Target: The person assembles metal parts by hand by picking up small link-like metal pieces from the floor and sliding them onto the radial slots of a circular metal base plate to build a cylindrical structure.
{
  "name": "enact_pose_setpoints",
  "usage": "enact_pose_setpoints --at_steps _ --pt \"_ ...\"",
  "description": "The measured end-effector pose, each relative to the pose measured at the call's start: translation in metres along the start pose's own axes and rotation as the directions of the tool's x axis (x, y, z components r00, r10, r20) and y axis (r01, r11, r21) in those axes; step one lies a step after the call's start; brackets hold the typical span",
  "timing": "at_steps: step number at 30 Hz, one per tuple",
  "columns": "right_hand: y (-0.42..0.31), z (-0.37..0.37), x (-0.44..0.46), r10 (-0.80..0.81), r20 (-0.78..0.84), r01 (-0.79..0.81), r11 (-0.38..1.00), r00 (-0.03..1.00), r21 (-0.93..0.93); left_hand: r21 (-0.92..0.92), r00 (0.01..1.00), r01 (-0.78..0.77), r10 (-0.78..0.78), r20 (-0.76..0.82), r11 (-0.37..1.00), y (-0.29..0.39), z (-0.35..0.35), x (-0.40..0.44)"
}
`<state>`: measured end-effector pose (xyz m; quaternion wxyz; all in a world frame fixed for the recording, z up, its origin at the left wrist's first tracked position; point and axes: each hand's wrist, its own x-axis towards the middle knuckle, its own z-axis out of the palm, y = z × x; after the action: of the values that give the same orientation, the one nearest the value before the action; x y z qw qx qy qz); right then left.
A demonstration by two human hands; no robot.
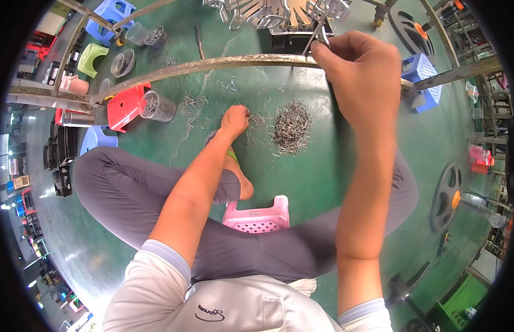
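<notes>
My right hand [363, 72] is raised at the far side, thumb and fingers pinched on a shiny bent metal piece [323, 36] beside a rack's hanging metal parts [268, 21]. Low over the floor, my left hand [235, 120] has its fingers curled together at the edge of some scattered small metal hooks [258, 120]. Whatever its fingertips hold is hidden. A dense pile of metal hooks [292, 126] lies to the right of that hand, and more loose hooks [191, 106] are strewn to its left.
A rusty metal frame bar [213, 62] crosses ahead of me. On the left stand a red stool [124, 108] and a clear tub of hooks [158, 107]. A pink stool [258, 217] sits between my legs; a blue stool [422, 77] stands at right.
</notes>
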<state>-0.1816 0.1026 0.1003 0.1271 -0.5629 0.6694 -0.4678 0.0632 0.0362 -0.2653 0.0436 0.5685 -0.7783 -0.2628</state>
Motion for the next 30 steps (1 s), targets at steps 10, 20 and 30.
enact_pose_setpoints --at_steps 10,20,30 --pt "0.002 0.001 0.002 0.009 0.007 -0.009 1.0 1.0 0.021 0.024 0.984 -0.101 0.096 0.147 0.995 0.033 0.008 -0.012" --pt "0.001 0.007 0.006 -0.04 0.006 0.04 0.999 0.999 0.015 0.295 0.96 -0.272 0.237 0.151 0.916 0.057 0.039 -0.001" --pt "-0.006 0.01 0.003 0.03 0.01 -0.03 0.999 0.999 -0.035 -0.087 0.982 0.184 -0.179 0.054 0.979 0.085 0.01 -0.019"
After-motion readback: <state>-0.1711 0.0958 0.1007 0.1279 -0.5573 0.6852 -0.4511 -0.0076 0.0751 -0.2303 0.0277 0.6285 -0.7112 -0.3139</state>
